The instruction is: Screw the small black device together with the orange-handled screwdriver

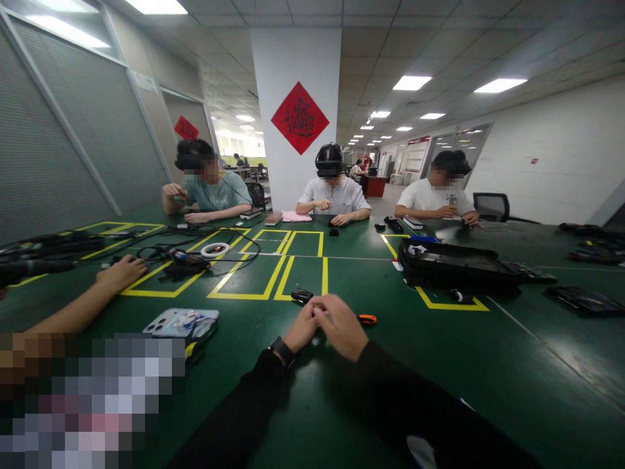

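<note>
My left hand (301, 331), with a dark watch (282, 352) on its wrist, and my right hand (340, 324) meet just above the green table. Their fingers are closed and overlap, the right fingers lying across the left ones. Whatever is between them, if anything, is hidden. Just beyond the left fingertips lies a small black object (302, 296), its kind unclear. To the right of my right hand an orange-and-black handle (367, 319) shows on the tabletop; its other end is behind the hand.
A co-worker's arm (63, 312) reaches in from the left, near tangled black cables (183, 264) and a white tape roll (215, 250). A patterned case (183, 322) lies nearer. At right is a long black tray (454, 267). Three people in headsets sit opposite.
</note>
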Action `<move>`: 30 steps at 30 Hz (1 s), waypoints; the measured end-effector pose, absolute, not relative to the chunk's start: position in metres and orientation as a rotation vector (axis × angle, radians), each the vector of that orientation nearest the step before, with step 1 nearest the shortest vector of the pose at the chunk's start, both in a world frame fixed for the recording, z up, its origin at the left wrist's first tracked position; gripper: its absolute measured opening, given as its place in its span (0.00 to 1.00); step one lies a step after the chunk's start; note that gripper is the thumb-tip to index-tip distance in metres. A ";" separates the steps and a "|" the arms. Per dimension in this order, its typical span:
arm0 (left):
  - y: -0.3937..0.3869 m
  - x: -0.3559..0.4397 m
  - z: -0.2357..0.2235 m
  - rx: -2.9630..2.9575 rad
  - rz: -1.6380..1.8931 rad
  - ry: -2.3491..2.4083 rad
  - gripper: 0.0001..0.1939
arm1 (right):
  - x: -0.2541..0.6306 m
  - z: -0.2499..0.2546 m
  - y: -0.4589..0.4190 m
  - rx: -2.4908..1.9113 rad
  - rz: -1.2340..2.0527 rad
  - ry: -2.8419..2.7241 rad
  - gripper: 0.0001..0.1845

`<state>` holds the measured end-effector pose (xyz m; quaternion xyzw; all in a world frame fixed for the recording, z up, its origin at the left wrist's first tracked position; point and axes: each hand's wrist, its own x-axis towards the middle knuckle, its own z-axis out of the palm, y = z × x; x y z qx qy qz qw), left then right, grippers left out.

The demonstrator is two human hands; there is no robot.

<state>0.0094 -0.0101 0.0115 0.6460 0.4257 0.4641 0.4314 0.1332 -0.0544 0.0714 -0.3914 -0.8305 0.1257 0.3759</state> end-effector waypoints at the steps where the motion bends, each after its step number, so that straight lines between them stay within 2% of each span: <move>1: -0.011 0.009 0.012 1.627 1.165 1.047 0.06 | 0.154 0.061 -0.047 -1.074 0.311 -2.071 0.14; 5: -0.012 0.009 0.010 1.696 1.168 1.015 0.05 | 0.215 0.022 -0.027 -1.222 0.334 -2.050 0.16; 8: -0.010 0.008 0.008 1.708 1.170 1.016 0.05 | 0.230 0.009 -0.022 -1.201 0.379 -2.117 0.14; 13: -0.009 0.007 0.008 1.738 1.184 1.030 0.06 | 0.228 0.009 -0.022 -1.172 0.468 -2.071 0.08; 20: -0.009 0.007 0.005 1.737 1.166 1.022 0.07 | 0.229 0.009 -0.025 -1.075 0.667 -2.044 0.12; 30: -0.010 0.008 0.008 1.749 1.152 1.015 0.07 | 0.229 0.013 -0.025 -1.119 0.483 -2.160 0.10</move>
